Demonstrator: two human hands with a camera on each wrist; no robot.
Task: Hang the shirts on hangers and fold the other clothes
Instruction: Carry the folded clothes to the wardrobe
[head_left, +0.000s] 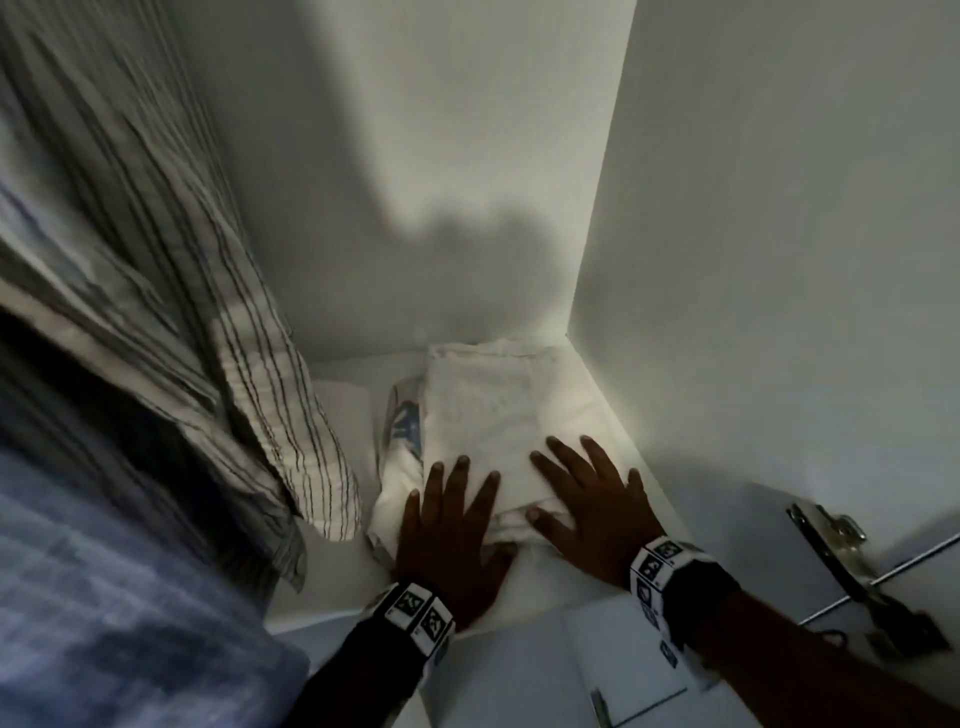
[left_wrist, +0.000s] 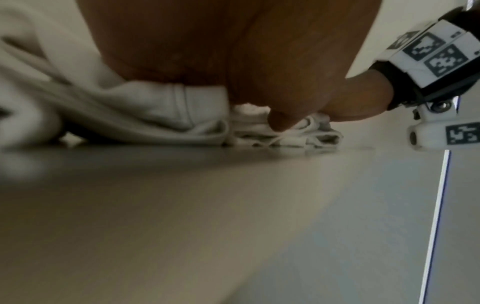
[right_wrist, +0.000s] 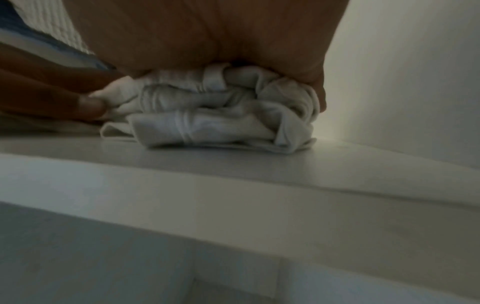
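On the white wardrobe shelf (head_left: 343, 395), back right corner: stack of folded white clothes (head_left: 488, 410), its right edge close to the white side panel (head_left: 727, 260), its far edge near the back wall (head_left: 415, 156). Lower item in the stack shows a blue print (head_left: 408, 423) on its left side, too blurred to read. No legible brand or text anywhere; only black-and-white square marker tags on both wrist bands (head_left: 415, 610). Left hand (head_left: 452, 530) lies flat on the near-left part of the stack, fingers straight and spread, gripping nothing. Right hand (head_left: 587, 499) flat on the near-right part, fingers splayed, thumb at the front fold, also gripping nothing. Right wrist view shows the palm (right_wrist: 207, 37) pressing the bunched folds down onto the shelf; the stack's front edge sits back from the shelf lip (right_wrist: 233, 197). Striped shirt (head_left: 171, 291) hangs at the left, hem just beside the stack, not touching as far as I can tell. Bare shelf strip between shirt and stack. Metal door hinge (head_left: 836, 540) at lower right, well apart from the hands
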